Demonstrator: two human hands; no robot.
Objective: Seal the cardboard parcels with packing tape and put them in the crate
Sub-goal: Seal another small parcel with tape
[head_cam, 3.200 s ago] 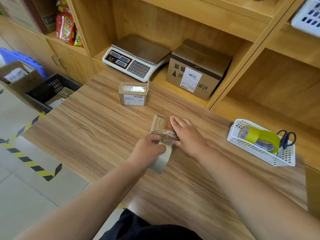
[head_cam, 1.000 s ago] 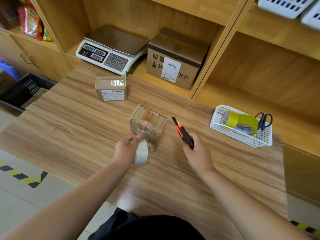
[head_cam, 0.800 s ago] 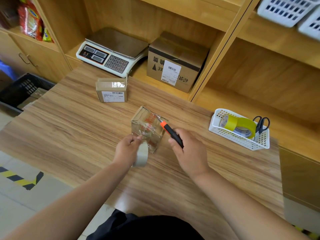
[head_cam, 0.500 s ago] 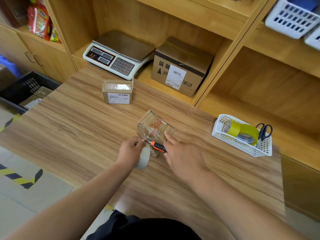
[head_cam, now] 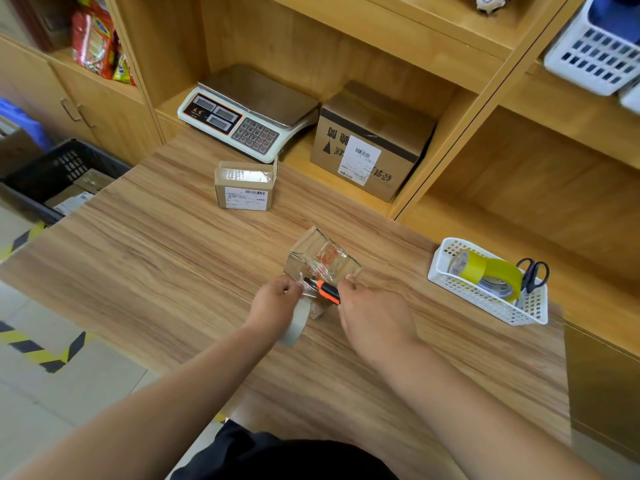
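Beyond sit labelled parcel [head_cam: 244,187] and scale [head_cam: 247,112]; crate [head_cam: 65,164] seemingly holds parcels [head_cam: 74,199].

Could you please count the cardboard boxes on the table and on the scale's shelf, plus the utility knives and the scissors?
Cardboard boxes: 3 (near parcel, far parcel, shelf box)
Utility knife: 1
Scissors: 1
Total: 5

Centre frame, one parcel [head_cam: 322,258] sits on the table [head_cam: 156,278], left hand [head_cam: 273,304] w/ the tape roll [head_cam: 297,323] just below-left of it, right hand [head_cam: 375,315] w/ the knife [head_cam: 328,292] just below-right. A 2nd parcel [head_cam: 244,188] sits up & left of it, w/ the scale [head_cam: 242,112] behind on the low shelf & a bigger box [head_cam: 372,140] right of that. Basket [head_cam: 485,303] at mid-right of the table holds spare rolls [head_cam: 488,271] & scissors [head_cam: 533,275]; crate [head_cam: 41,174] on the floor, far left.
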